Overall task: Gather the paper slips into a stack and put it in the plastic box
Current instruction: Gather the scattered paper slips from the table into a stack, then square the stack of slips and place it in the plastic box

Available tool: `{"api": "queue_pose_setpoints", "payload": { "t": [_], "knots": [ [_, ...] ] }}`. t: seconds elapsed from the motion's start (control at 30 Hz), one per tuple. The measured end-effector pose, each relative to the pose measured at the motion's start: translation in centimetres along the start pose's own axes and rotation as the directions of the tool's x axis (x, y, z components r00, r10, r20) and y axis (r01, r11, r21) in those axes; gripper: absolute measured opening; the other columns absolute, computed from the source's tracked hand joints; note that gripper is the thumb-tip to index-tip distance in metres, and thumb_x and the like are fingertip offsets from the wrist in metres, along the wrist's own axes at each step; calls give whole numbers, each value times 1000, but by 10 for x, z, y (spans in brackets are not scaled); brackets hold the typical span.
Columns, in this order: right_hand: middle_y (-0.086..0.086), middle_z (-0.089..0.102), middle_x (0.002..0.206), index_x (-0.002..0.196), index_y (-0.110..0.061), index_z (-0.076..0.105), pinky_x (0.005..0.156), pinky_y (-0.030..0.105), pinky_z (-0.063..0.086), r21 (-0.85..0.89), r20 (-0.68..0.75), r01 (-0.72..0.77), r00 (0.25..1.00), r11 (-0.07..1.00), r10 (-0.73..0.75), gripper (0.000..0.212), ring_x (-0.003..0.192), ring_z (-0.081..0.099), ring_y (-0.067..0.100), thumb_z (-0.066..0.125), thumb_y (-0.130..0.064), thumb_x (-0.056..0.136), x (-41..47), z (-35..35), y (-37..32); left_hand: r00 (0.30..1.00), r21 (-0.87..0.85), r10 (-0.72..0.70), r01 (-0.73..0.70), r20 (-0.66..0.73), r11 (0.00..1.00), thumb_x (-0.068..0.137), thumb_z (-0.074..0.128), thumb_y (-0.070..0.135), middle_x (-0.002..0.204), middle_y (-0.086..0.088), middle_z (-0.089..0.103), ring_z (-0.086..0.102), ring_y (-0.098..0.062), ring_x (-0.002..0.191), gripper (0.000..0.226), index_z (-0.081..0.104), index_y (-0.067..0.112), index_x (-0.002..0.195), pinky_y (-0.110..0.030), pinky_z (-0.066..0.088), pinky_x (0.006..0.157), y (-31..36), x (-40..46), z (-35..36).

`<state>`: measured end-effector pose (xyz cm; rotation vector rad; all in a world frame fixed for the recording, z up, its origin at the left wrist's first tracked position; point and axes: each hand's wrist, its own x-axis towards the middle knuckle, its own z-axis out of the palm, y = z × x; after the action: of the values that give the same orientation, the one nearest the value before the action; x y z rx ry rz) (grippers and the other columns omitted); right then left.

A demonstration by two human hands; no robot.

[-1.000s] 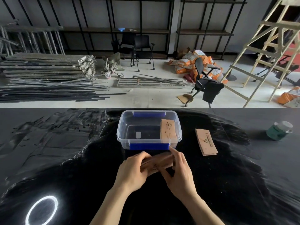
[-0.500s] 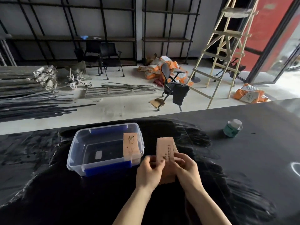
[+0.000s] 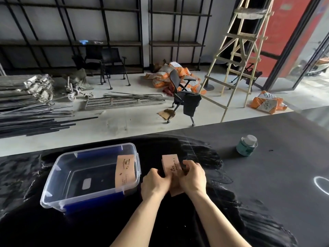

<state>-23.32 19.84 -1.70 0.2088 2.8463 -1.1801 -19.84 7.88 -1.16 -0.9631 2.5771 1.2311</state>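
A stack of brown paper slips [image 3: 171, 165] stands on the black table just right of the clear plastic box [image 3: 58, 169]. My left hand [image 3: 154, 183] grips the stack's left side and my right hand [image 3: 192, 177] grips its right side, fingers wrapped over the edge. The lower part of the stack is hidden between my hands. Inside the box, one brown slip [image 3: 124, 169] leans against the right wall. The box has blue clips on its near and far sides.
A green jar with a clear lid [image 3: 246, 145] stands on the table to the far right. A white ring of light [image 3: 322, 188] shows at the right edge. Beyond the table's far edge lie a floor with chairs, a ladder and metal bars.
My hands carried slips from in front of the box to the right, where a second pile lay. They now hold one stack there, squeezed tighter than half a second ago.
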Motion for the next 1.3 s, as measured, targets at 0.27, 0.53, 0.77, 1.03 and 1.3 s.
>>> {"api": "queue_pose_setpoints", "payload": {
  "t": [0.27, 0.53, 0.77, 1.03, 1.3],
  "knots": [
    [8, 75, 120, 130, -17, 63, 93, 34, 54, 51, 152, -75, 986, 996, 66, 33, 111, 69, 28, 62, -26, 98, -2, -3, -5, 991, -127, -88, 100, 102, 987, 88, 70, 45, 139, -14, 64, 62, -32, 127, 64, 57, 10, 140, -36, 50, 101, 12, 0, 0],
    [2, 79, 101, 122, -26, 70, 88, 44, 64, 458, 174, -117, 984, 881, 40, 46, 91, 77, 19, 64, 1, 84, -36, -23, 13, 978, -364, 146, -84, 147, 927, 75, 83, 21, 110, -2, 77, 72, -16, 96, 39, 73, 20, 112, -28, 59, 87, -9, -26, -11],
    [7, 78, 114, 124, -24, 65, 92, 50, 62, 587, 208, 63, 952, 807, -225, 54, 108, 73, 24, 60, 17, 88, -99, -26, 13, 905, -305, 412, -365, 104, 880, 85, 81, 14, 102, 23, 69, 65, 12, 88, 42, 59, 35, 115, -1, 52, 71, -55, -64, -57],
    [5, 76, 118, 126, -20, 61, 94, 44, 61, 562, 284, 244, 841, 790, -461, 50, 112, 73, 23, 68, 12, 90, -173, 50, -47, 913, -324, 402, -403, -73, 856, 80, 84, 6, 106, 27, 76, 72, 6, 100, 47, 64, 32, 114, -9, 54, 87, -168, -99, -152],
    [11, 77, 113, 126, -20, 61, 85, 37, 61, 683, 388, 76, 805, 726, -448, 50, 106, 74, 26, 58, 4, 83, -208, 84, -64, 942, -408, 327, -331, -82, 851, 74, 91, 19, 105, 13, 81, 76, -6, 99, 45, 68, 36, 108, -33, 60, 93, -209, -108, -164]
  ]
}}
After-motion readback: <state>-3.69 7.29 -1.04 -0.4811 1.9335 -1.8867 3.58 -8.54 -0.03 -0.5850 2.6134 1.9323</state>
